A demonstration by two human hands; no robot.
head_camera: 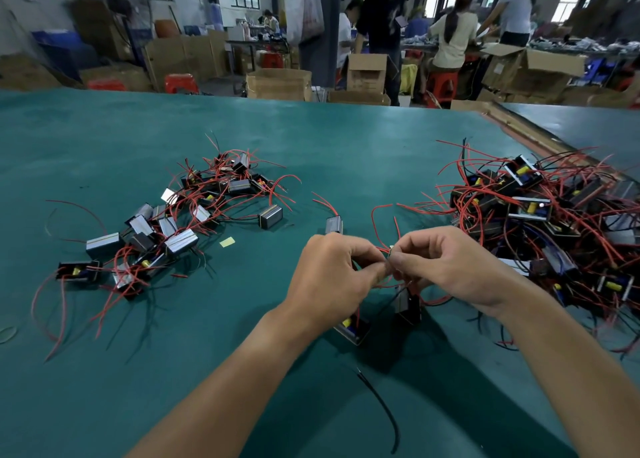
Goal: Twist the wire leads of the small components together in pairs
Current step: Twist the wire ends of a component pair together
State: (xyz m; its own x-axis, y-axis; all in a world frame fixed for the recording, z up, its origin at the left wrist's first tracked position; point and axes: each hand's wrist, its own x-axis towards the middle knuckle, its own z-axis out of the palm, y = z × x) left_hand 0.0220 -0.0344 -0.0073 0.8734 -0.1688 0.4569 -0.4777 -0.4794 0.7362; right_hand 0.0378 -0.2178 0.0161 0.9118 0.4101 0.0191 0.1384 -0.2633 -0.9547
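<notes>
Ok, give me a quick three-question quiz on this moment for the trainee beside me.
1. True or false: the left hand and right hand both pinch red leads between their fingertips.
2. The loose wire lying on the table between the forearms is: A) red, B) black, C) yellow.
3. Fill in: the flat scrap beside the left heap is ____.
Key: 1 true; 2 B; 3 yellow.

A lane of green table (346, 152) runs between the left pile (239, 185) and the tangled right pile (526, 208) of components.
</notes>
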